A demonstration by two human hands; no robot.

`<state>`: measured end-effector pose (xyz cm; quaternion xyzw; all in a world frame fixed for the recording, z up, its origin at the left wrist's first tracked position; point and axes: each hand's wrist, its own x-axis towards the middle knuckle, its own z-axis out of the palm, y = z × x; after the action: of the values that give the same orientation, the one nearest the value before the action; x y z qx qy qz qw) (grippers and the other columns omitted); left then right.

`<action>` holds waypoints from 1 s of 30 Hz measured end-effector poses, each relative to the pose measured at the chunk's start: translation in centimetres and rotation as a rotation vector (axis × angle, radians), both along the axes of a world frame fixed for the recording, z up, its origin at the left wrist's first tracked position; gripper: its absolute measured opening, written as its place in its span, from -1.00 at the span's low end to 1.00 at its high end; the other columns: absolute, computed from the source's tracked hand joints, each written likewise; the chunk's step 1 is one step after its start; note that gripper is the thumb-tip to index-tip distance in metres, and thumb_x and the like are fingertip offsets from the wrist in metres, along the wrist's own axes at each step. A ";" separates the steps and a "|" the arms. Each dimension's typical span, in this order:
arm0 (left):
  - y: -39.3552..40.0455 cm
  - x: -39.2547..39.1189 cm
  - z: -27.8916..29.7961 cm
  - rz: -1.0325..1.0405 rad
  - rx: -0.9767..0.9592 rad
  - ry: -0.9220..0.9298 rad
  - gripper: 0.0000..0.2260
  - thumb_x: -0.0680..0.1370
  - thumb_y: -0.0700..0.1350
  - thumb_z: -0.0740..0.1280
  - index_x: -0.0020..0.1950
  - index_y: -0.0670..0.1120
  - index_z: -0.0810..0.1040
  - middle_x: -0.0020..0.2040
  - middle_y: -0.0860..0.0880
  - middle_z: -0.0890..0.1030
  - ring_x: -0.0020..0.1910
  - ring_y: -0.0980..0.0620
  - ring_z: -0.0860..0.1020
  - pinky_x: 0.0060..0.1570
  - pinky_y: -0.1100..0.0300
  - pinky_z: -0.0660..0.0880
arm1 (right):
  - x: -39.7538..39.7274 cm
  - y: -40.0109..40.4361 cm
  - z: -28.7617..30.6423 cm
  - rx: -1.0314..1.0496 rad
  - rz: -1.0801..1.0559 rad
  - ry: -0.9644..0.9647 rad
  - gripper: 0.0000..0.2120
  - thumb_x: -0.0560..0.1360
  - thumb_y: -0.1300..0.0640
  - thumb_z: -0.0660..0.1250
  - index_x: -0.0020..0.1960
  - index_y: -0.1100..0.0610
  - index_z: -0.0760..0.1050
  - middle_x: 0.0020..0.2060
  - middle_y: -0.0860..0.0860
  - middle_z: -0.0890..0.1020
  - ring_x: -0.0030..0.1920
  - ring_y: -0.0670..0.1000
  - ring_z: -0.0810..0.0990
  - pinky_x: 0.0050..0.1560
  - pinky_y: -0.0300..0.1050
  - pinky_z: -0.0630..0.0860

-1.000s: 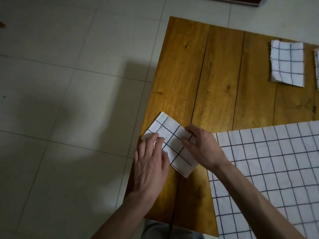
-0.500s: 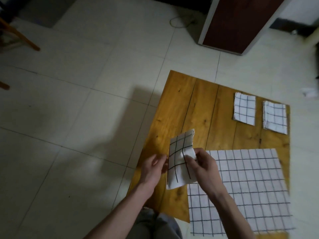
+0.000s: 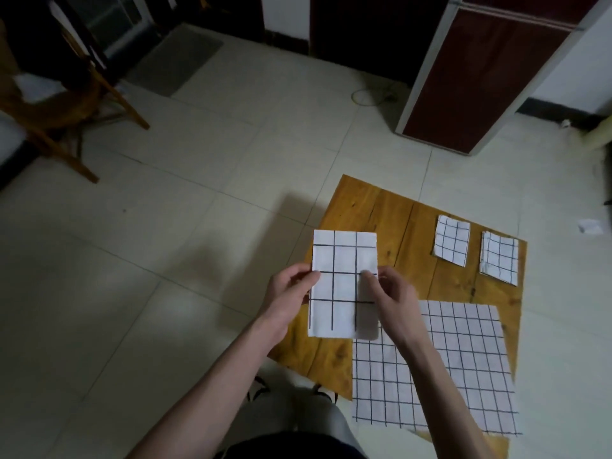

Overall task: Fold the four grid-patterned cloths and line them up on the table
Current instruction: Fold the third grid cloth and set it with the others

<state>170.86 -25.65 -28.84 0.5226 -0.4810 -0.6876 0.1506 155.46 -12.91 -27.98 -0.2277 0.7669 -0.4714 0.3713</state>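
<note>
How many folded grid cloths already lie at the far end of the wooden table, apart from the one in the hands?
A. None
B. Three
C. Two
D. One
C: two folded cloths, one beside the other, lie side by side at the far end of the table, while both hands hold a third folded cloth and a fourth cloth lies unfolded.

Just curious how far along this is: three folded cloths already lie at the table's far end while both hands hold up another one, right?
Not quite: the head view shows two folded cloths at the table's far end, not three. Both the left hand and the right hand do hold up another folded cloth.
</note>
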 end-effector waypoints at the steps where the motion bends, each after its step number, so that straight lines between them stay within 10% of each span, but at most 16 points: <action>1: -0.3 0.5 0.6 0.009 -0.018 0.005 -0.90 0.63 -0.07 0.45 0.14 0.06 0.64 0.11 0.02 0.71 0.10 0.05 0.67 -0.05 0.27 0.59 | 0.3 -0.3 0.4 -0.018 0.013 -0.005 -0.77 0.64 -0.12 0.30 0.11 0.02 0.59 -0.03 -0.09 0.72 0.00 -0.08 0.68 -0.09 -0.19 0.55; 30: -30.3 13.9 7.3 -0.024 -0.228 0.193 -0.95 0.59 -0.12 0.51 0.03 -0.05 0.75 -0.14 0.06 0.76 -0.15 0.20 0.66 -0.17 0.32 0.58 | 15.3 -26.7 6.8 -0.300 -0.106 0.090 -0.84 0.62 0.01 0.39 -0.01 0.10 0.62 -0.25 -0.07 0.63 -0.23 -0.08 0.58 -0.21 -0.18 0.53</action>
<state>184.77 -55.93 -21.51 0.4278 -0.5455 -0.6774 0.2461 170.74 -39.61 -21.19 -0.2606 0.7147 -0.5888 0.2730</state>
